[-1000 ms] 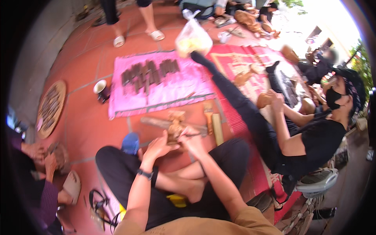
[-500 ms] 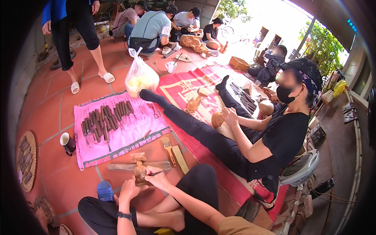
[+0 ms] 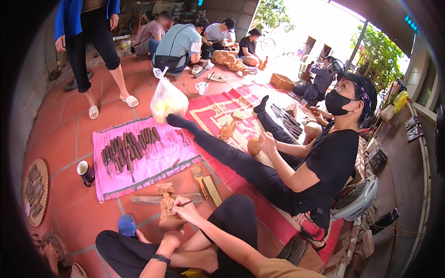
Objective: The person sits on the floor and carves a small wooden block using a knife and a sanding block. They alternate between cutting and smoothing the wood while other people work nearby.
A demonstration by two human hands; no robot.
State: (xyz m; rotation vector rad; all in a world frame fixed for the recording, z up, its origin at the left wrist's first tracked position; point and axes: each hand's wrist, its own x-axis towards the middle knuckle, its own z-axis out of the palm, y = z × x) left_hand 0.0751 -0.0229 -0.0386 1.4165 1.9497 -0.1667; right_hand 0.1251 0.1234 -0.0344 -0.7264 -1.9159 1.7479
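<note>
A carved wooden figure (image 3: 165,214) stands in front of my crossed legs, against a flat piece of wood (image 3: 141,199) on the tiles. My right hand (image 3: 187,211) is closed in a writing grip around a slim dark pencil (image 3: 184,204), its tip at the figure's side. My left hand (image 3: 173,238) is off the figure, low over my lap beside my bare foot; its fingers are mostly hidden. Just right of the figure lie a flat paintbrush (image 3: 199,178) with an orange handle and a light wooden block (image 3: 212,191).
A pink cloth (image 3: 113,187) ahead holds several dark-handled chisels (image 3: 124,148). Left of it stand a dark mug (image 3: 85,172) and a round basket (image 3: 45,197) of wood pieces. A masked co-worker (image 3: 336,153) sits at right on a red mat (image 3: 218,171). A blue slipper (image 3: 126,225) lies nearby.
My left hand has left the figure and moved down toward my lap. My right hand stays at the figure with the pencil. The masked co-worker's head has tipped up.
</note>
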